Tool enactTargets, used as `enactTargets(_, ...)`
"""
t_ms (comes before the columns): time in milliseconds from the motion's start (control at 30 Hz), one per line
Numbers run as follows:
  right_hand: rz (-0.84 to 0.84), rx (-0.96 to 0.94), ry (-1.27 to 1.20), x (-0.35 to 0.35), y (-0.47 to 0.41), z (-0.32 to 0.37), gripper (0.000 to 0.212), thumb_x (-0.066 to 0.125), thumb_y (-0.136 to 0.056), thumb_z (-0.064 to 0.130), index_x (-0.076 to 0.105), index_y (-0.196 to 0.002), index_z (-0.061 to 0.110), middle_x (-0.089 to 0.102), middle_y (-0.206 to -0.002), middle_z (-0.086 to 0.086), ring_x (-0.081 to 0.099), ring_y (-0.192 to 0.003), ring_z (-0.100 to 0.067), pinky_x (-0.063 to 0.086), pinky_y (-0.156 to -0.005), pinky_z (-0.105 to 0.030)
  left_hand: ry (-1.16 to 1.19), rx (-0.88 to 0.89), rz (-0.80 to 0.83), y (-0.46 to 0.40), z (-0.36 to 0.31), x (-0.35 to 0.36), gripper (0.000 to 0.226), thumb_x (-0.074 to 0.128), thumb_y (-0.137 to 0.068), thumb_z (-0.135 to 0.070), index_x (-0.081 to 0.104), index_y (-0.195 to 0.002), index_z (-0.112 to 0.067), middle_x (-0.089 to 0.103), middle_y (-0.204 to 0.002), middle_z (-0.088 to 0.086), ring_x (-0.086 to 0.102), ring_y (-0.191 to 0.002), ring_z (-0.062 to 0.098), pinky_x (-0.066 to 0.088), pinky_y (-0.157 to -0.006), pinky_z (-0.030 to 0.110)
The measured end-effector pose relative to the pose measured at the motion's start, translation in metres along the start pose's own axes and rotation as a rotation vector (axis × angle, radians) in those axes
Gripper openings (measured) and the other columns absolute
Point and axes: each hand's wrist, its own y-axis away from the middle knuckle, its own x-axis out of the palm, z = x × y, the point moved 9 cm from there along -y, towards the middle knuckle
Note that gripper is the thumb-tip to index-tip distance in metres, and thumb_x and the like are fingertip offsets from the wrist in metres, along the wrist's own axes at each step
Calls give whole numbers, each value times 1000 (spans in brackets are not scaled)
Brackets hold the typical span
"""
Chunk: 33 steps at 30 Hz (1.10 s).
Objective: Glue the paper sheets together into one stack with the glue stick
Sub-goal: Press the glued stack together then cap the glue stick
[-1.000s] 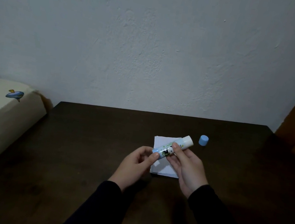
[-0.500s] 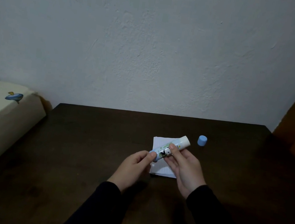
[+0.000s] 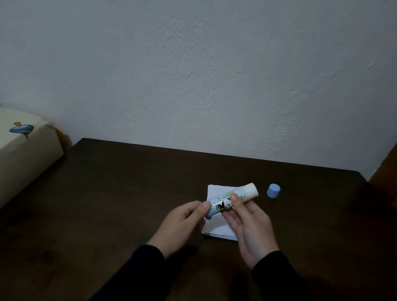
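Meanwhile both hands, left hand (image 3: 186, 219) and right hand (image 3: 246, 221), keep gripping the uncapped glue stick (image 3: 232, 199) over the paper sheets (image 3: 219, 228), barely shifted, apparently twisting its base before gluing.

Paper sheets (image 3: 217, 225) lie mid-table (image 3: 107, 214), glue stick (image 3: 232, 199) held above, cap (image 3: 273, 190) to their right.

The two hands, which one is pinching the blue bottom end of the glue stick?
The left hand; its fingertips pinch the glue stick's blue end. The right hand holds the barrel instead.
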Motion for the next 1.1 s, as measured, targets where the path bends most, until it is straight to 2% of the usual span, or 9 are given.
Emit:
enactTargets(100, -20, -3, 3, -2, -1, -1, 11, 59, -92, 11, 65, -101, 11, 73, -100, -8, 70, -94, -16, 54, -84, -29, 7, 7, -12, 0, -1, 0, 27, 51, -95, -42, 67, -93, -20, 50, -62, -13, 46, -59, 7, 36, -56, 23)
enactTargets(200, -36, -8, -2, -4, -2, 1, 10, 59, -93, 11, 64, -101, 12, 71, -104, -9, 68, -98, -17, 52, -89, -31, 7, 43, -40, -2, -3, -5, 24, 62, -86, -52, 62, -98, -30, 52, -65, -12, 47, -61, 8, 38, -60, 27)
enactTargets(267, -35, 0, 5, -4, -1, 1, 10, 59, -93, 12, 63, -102, 13, 70, -105, -8, 67, -100, -17, 51, -90, -30, -46, 61, -50, -3, -3, -8, 21, 69, -83, -46, 61, -98, -34, 51, -62, -15, 46, -61, 6, 39, -61, 26)
enactTargets(367, -31, -4, 9, -3, 1, 2, 8, 58, -93, 11, 63, -98, 14, 70, -102, -7, 67, -98, -16, 50, -93, -32, -78, 68, -59, -4, -4, -9, 16, 70, -85, -33, 61, -98, -32, 51, -57, -16, 45, -58, 4, 38, -59, 23)
enactTargets(467, -35, 1, 5, -3, 2, 1, 8, 58, -93, 10, 63, -97, 15, 70, -101, -7, 67, -97, -16, 50, -92, -32, -65, 52, -52, -3, -3, -8, 8, 62, -91, -33, 64, -97, -28, 51, -59, -13, 46, -57, 5, 37, -58, 24)
enactTargets(600, -28, 2, 19, -2, 1, 0, 9, 59, -92, 10, 64, -98, 14, 71, -100, -6, 68, -95, -15, 53, -82, -28, -83, -46, -4, -1, 1, -4, 36, 47, -97, -43, 65, -89, -12, 51, -59, -11, 45, -55, 5, 35, -55, 23)
enactTargets(767, -57, 3, -4, -5, -1, -1, 9, 59, -93, 10, 63, -100, 13, 69, -105, -9, 66, -99, -17, 52, -87, -29, -61, 12, -49, -2, -6, -10, 10, 57, -94, -34, 63, -99, -27, 53, -67, -8, 47, -60, 6, 39, -55, 22)
enactTargets(900, -66, 20, -20, -7, 0, 0, 7, 59, -92, 11, 62, -97, 14, 69, -102, -8, 66, -98, -17, 50, -93, -32, -85, 71, -49, -3, -8, -11, 20, 73, -82, -31, 61, -99, -31, 49, -57, -16, 44, -58, 3, 39, -58, 18)
enactTargets(1100, -57, 24, -19, -6, -1, -1, 8, 60, -92, 10, 63, -98, 15, 70, -103, -9, 66, -97, -17, 51, -90, -32, -78, 26, -29, -3, -2, -8, 10, 62, -90, -37, 65, -97, -30, 50, -59, -15, 46, -59, 5, 39, -60, 27)
